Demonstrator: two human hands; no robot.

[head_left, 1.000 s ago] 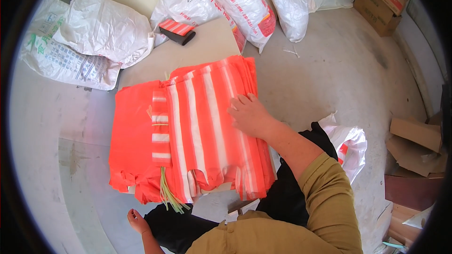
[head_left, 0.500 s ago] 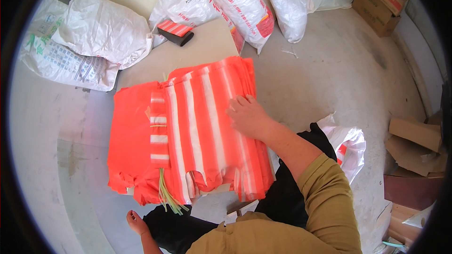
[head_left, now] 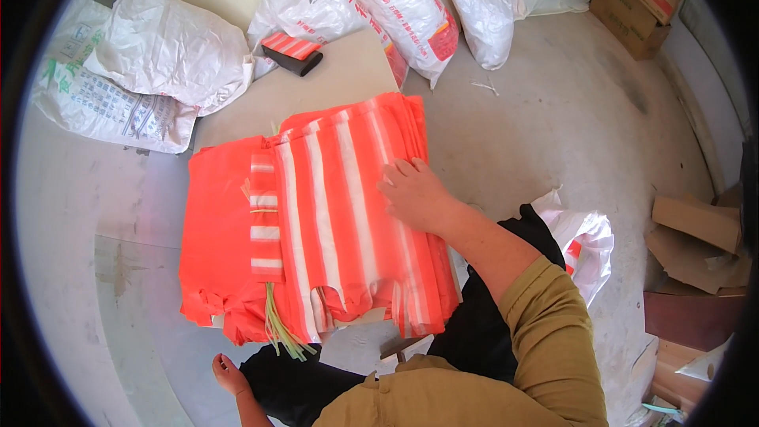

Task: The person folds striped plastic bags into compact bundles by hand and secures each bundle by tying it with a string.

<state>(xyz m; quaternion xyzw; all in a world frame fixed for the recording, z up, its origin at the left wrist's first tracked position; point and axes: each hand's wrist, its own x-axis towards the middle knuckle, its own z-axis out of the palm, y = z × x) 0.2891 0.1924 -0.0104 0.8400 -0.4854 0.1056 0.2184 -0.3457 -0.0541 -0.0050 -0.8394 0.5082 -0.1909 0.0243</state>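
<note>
A thick stack of red-and-white striped plastic carrier bags [head_left: 336, 198] lies on a low board in front of me, its handle ends toward me. My right hand [head_left: 411, 190] rests on the top bag near the right side, fingers slightly bent and apart. Left of it lies a pile of plain red plastic bags [head_left: 221, 221]. A narrow folded striped strip [head_left: 266, 233] sits between the two piles. Pale green ties [head_left: 281, 324] hang from its near end. Beside my left knee hangs my left hand [head_left: 229, 374], fingers curled in, with nothing seen in it.
A dark block with a striped cover [head_left: 292, 53] sits on the board's far end [head_left: 348, 67]. Full white sacks [head_left: 174, 47] stand at the far left, more [head_left: 395, 12] behind the board. Cardboard boxes [head_left: 632, 12] and flattened cardboard [head_left: 700, 229] line the right; a white bag [head_left: 589, 249] lies by my right knee.
</note>
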